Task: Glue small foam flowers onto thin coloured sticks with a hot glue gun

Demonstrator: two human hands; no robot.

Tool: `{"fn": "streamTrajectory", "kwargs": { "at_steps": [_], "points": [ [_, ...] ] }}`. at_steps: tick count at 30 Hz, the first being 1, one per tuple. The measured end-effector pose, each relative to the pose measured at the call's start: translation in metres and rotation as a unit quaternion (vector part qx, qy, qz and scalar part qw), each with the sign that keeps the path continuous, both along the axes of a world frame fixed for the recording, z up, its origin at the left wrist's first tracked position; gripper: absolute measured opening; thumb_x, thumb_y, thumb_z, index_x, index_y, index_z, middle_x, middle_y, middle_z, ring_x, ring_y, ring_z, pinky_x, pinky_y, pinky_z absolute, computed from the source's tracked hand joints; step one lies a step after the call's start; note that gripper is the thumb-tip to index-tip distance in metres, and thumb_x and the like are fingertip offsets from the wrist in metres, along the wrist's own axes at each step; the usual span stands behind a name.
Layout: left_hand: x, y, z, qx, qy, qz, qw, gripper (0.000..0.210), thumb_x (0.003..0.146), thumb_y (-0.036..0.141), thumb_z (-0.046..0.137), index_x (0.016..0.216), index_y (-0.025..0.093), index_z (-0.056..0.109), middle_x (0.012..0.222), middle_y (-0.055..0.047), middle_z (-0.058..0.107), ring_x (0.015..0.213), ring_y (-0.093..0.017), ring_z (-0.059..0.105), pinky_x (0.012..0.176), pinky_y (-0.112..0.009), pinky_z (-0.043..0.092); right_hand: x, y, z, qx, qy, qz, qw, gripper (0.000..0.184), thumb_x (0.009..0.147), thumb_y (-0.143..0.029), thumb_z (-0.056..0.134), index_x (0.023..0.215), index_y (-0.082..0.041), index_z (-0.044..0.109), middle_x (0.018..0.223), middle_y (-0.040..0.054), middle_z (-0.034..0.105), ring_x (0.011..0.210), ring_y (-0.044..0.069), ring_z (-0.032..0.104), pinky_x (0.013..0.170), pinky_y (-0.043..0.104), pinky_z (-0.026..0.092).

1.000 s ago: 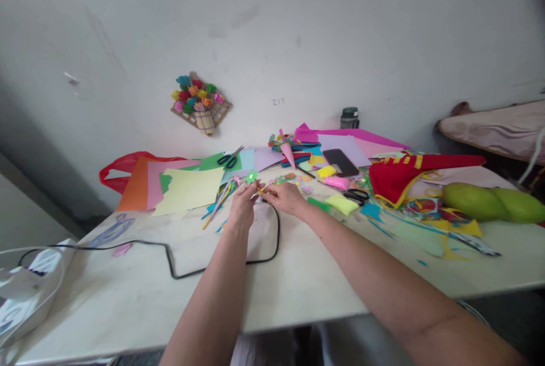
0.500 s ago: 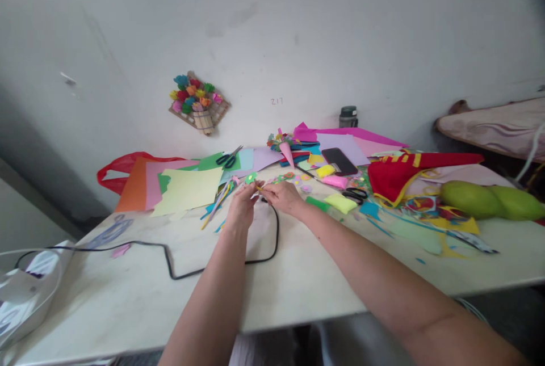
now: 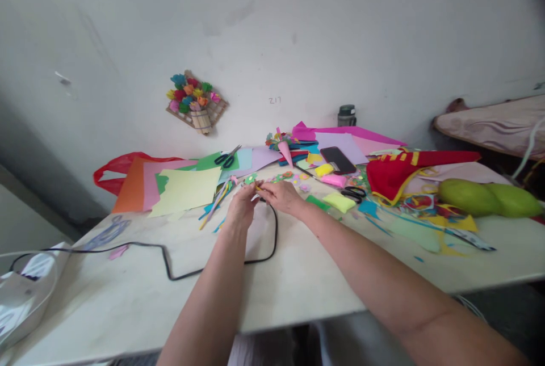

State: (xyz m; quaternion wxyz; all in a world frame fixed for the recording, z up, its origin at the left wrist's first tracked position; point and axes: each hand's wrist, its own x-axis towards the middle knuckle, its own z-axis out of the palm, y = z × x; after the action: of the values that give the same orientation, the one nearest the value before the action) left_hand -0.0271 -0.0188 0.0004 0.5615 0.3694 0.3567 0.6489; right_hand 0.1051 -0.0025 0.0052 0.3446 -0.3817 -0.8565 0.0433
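My left hand [image 3: 242,205] and my right hand [image 3: 281,196] meet over the middle of the table, fingers closed. Pinched between both sets of fingertips is a narrow yellow paper strip [image 3: 258,188], mostly hidden by the fingers. A green paper flower [image 3: 251,177] shows just beyond my left fingertips. Left of that hand lie several rolled paper sticks [image 3: 216,205] in purple, yellow and blue. Behind my right hand are small colourful paper flowers [image 3: 286,175] and a pink paper cone [image 3: 285,152] filled with flowers.
A black cable [image 3: 164,258] runs across the table from a power strip [image 3: 45,266]. Scissors [image 3: 227,157] rest on coloured sheets [image 3: 187,190]; another pair [image 3: 354,193] lies right, near clay packets [image 3: 339,202] and a phone [image 3: 338,160]. Green fruit [image 3: 472,198] sits far right.
The view has shifted very slightly. Both hands stay together on the yellow strip, with hardly any visible movement of the fingers.
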Motion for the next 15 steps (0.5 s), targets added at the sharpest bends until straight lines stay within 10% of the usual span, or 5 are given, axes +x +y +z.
{"fn": "streamTrajectory", "kwargs": {
  "at_steps": [15],
  "points": [
    [-0.012, 0.005, 0.0, -0.012, -0.054, 0.02, 0.998, 0.01, 0.061, 0.028, 0.065, 0.068, 0.022, 0.061, 0.077, 0.0, 0.065, 0.074, -0.013, 0.056, 0.064, -0.026, 0.037, 0.0, 0.004, -0.003, 0.024, -0.048, -0.036, 0.998, 0.031, 0.086, -0.039, 0.039, 0.084, -0.022, 0.064, 0.073, 0.0033, 0.066, 0.068, 0.014, 0.056, 0.057, 0.024, 0.027]
  ]
}}
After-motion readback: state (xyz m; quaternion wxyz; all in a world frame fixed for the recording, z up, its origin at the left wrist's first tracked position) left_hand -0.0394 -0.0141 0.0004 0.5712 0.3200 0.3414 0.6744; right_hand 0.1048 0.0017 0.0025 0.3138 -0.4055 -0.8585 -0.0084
